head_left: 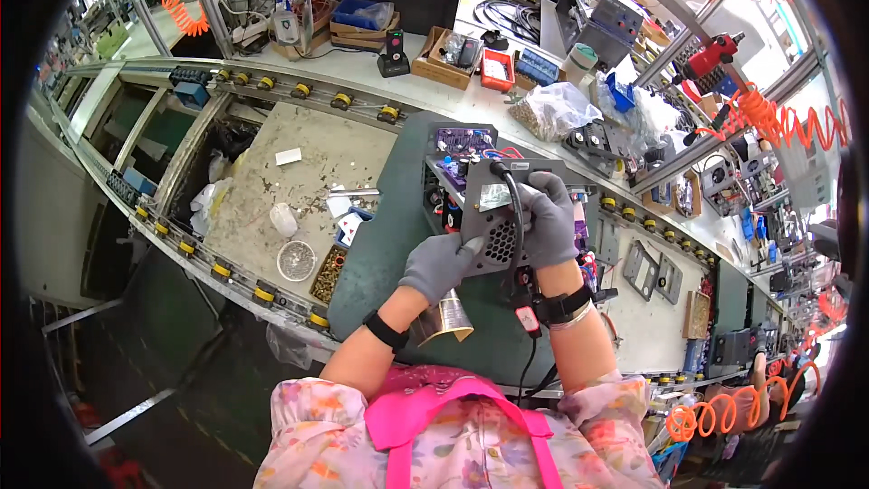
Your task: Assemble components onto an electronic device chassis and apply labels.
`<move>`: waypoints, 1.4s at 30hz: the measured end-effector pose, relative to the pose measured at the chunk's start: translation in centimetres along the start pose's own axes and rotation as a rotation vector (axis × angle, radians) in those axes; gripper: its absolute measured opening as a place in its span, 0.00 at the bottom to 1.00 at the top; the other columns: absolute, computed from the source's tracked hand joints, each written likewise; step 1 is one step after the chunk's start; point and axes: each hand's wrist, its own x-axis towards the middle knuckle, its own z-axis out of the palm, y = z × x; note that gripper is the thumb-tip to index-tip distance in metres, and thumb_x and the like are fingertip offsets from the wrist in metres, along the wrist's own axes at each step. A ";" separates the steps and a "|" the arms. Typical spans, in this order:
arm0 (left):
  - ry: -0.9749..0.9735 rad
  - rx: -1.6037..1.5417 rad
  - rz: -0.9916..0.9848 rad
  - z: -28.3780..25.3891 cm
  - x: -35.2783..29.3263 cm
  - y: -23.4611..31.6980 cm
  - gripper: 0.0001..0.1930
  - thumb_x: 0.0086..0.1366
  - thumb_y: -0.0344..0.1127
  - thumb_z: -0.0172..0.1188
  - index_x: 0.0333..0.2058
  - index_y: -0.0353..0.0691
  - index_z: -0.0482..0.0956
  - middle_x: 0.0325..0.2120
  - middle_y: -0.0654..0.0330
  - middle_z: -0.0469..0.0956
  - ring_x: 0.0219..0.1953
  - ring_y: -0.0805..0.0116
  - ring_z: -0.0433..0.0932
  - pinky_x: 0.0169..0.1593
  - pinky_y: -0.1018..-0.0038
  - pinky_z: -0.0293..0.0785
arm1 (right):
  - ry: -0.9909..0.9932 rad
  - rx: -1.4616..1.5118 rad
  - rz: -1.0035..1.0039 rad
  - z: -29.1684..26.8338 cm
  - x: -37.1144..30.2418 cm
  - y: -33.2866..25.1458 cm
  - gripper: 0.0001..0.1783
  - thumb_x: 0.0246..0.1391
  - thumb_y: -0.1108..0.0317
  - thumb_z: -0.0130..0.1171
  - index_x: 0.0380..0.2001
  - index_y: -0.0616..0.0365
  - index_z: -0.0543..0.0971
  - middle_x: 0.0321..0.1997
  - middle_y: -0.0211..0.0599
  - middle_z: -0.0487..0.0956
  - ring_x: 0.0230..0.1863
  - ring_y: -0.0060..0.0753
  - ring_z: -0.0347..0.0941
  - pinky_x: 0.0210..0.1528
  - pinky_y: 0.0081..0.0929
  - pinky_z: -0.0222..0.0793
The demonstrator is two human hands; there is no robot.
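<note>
A dark grey metal panel with honeycomb vent holes stands tilted in front of me. My left hand, in a grey glove, pinches its lower left edge. Also gloved, my right hand has its fingers curled against the panel's right part; what the fingertips grip is hidden. Close beside those fingers, a thick black cable runs down from a plug at the panel's top. Behind the panel, a circuit board and wires show. The green work board lies underneath.
A shiny metal cone-shaped piece is below my left hand. Left of the green board are a tray of brass-coloured small parts and a round clear dish. Roller rails border the line. Cardboard boxes and a red bin stand beyond.
</note>
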 end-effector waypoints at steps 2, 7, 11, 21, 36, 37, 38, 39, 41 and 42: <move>0.038 0.020 0.039 0.1 -0.1 0.2 0.25 0.65 0.54 0.50 0.34 0.33 0.78 0.21 0.48 0.77 0.26 0.54 0.78 0.34 0.62 0.72 | -0.012 0.055 -0.005 0.0 0.1 0.0 0.12 0.50 0.79 0.57 0.40 0.59 0.71 0.25 0.33 0.75 0.17 0.16 0.67 0.17 0.12 0.61; 0.024 0.032 0.035 0.0 -0.2 0.4 0.26 0.64 0.55 0.50 0.33 0.32 0.78 0.23 0.45 0.77 0.30 0.46 0.77 0.37 0.58 0.71 | 0.036 -0.095 -0.071 -0.3 -0.6 -0.5 0.12 0.50 0.78 0.58 0.39 0.59 0.71 0.24 0.32 0.75 0.18 0.15 0.67 0.18 0.13 0.62; 0.045 0.024 0.064 -0.1 -0.2 0.2 0.26 0.65 0.54 0.49 0.32 0.32 0.78 0.22 0.46 0.77 0.29 0.48 0.78 0.36 0.59 0.71 | -0.007 -0.585 -0.375 -0.5 -1.3 -0.6 0.14 0.49 0.74 0.62 0.39 0.60 0.72 0.21 0.29 0.75 0.20 0.14 0.68 0.22 0.14 0.65; 0.063 0.071 0.101 0.2 0.0 -0.2 0.25 0.66 0.53 0.49 0.32 0.32 0.78 0.19 0.49 0.77 0.22 0.57 0.79 0.31 0.63 0.72 | 0.113 -1.264 -0.765 -0.9 -1.5 -0.8 0.22 0.45 0.63 0.68 0.43 0.55 0.72 0.20 0.30 0.75 0.19 0.25 0.71 0.26 0.25 0.67; 0.021 0.095 0.107 -0.7 -0.2 -0.4 0.23 0.65 0.50 0.51 0.33 0.30 0.77 0.20 0.50 0.76 0.20 0.61 0.77 0.29 0.66 0.71 | 0.293 -1.455 -0.908 0.8 0.1 0.3 0.39 0.31 0.52 0.73 0.52 0.44 0.73 0.54 0.41 0.68 0.60 0.48 0.58 0.60 0.41 0.55; 0.023 0.088 0.118 -0.8 -0.2 -0.6 0.23 0.65 0.50 0.51 0.33 0.30 0.77 0.20 0.50 0.76 0.20 0.61 0.77 0.29 0.66 0.71 | 0.285 -1.439 -0.912 0.5 0.3 0.2 0.38 0.30 0.54 0.73 0.51 0.43 0.75 0.51 0.38 0.69 0.57 0.47 0.60 0.59 0.40 0.56; 0.010 0.029 0.092 -0.9 -0.2 -0.7 0.23 0.65 0.50 0.51 0.33 0.30 0.77 0.19 0.50 0.76 0.20 0.61 0.77 0.29 0.66 0.71 | 0.266 -1.374 -0.934 0.1 0.5 0.1 0.32 0.30 0.57 0.73 0.47 0.43 0.78 0.45 0.34 0.71 0.52 0.44 0.62 0.55 0.39 0.59; -0.014 -0.020 0.047 -1.1 -0.2 -0.9 0.22 0.65 0.50 0.51 0.33 0.31 0.77 0.19 0.49 0.76 0.21 0.60 0.77 0.29 0.66 0.71 | 0.274 -1.381 -0.919 -0.2 0.6 0.1 0.32 0.30 0.57 0.73 0.47 0.43 0.78 0.45 0.34 0.71 0.52 0.44 0.62 0.55 0.39 0.59; -0.006 -0.001 0.086 -1.3 0.0 -1.1 0.22 0.66 0.49 0.51 0.34 0.31 0.77 0.19 0.50 0.76 0.20 0.61 0.77 0.28 0.67 0.71 | 0.197 -1.294 -0.886 -0.7 0.8 -0.1 0.28 0.34 0.57 0.71 0.45 0.43 0.79 0.44 0.33 0.71 0.50 0.43 0.63 0.53 0.39 0.59; -0.028 0.040 0.047 -1.3 0.0 -1.2 0.21 0.66 0.48 0.51 0.34 0.31 0.77 0.19 0.51 0.76 0.19 0.62 0.77 0.28 0.68 0.71 | 0.173 -1.258 -0.900 -0.9 0.8 -0.1 0.27 0.37 0.57 0.70 0.46 0.43 0.79 0.43 0.34 0.71 0.49 0.43 0.63 0.53 0.39 0.59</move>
